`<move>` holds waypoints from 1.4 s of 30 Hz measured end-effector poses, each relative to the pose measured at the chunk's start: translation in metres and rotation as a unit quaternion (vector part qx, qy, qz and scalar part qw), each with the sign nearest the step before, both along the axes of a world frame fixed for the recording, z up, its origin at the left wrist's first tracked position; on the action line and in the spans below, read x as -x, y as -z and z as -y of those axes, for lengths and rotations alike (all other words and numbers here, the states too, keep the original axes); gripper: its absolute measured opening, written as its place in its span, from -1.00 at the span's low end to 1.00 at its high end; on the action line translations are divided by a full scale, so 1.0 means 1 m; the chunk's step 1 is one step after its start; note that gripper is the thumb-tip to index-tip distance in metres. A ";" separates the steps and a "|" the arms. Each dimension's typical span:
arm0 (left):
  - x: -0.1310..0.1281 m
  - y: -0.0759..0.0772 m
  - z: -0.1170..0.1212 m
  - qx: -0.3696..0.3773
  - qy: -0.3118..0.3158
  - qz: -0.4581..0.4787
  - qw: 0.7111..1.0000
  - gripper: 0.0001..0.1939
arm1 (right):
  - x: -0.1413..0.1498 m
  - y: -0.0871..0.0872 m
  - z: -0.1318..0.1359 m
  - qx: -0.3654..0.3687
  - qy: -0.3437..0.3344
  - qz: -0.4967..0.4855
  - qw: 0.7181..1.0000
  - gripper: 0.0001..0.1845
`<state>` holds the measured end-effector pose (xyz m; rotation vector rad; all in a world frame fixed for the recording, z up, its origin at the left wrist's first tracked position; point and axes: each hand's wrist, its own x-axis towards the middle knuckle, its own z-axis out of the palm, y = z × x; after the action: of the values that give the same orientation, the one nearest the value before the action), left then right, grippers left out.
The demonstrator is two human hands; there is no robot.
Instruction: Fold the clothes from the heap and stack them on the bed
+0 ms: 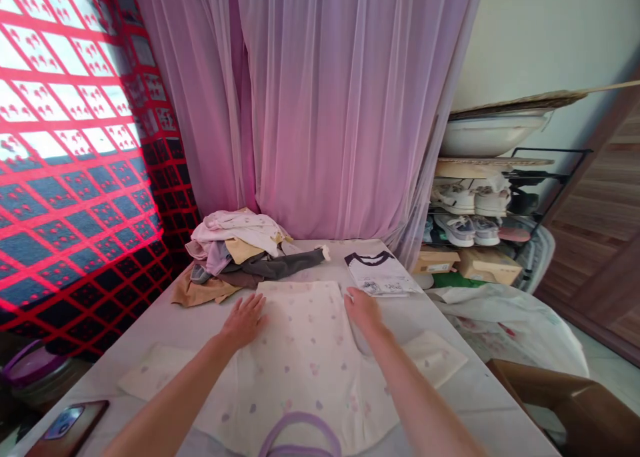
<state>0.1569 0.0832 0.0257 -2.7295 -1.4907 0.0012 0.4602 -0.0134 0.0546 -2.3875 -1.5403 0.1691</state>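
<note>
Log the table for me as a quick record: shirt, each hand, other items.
Shirt: pale, patterned, spread on the table; purple collar toward the person, hem away
Left hand: flat, fingers spread, on the shirt's left edge near the hem
Right hand: at the shirt's right edge near the hem; grip unclear
Clothes pile: far left, loose
Tee: far right, folded, dark neckline
Phone: near left corner
</note>
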 end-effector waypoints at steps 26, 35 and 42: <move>-0.055 0.022 -0.030 -0.006 0.011 0.041 0.999 -0.39 | 0.053 0.043 -0.063 0.011 -0.215 0.048 0.975 -0.43; -0.056 0.025 -0.035 0.034 -0.024 0.037 0.998 -0.29 | 0.030 0.049 -0.070 0.117 -0.088 0.023 0.989 -0.31; -0.044 0.017 -0.002 0.014 0.011 0.030 0.999 -0.34 | 0.030 0.048 -0.045 0.114 -0.086 0.025 0.989 -0.31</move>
<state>0.2005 0.0849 0.0088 -2.7924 -1.4857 -0.0606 0.4297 0.0312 0.0069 -2.4416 -1.8410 0.3416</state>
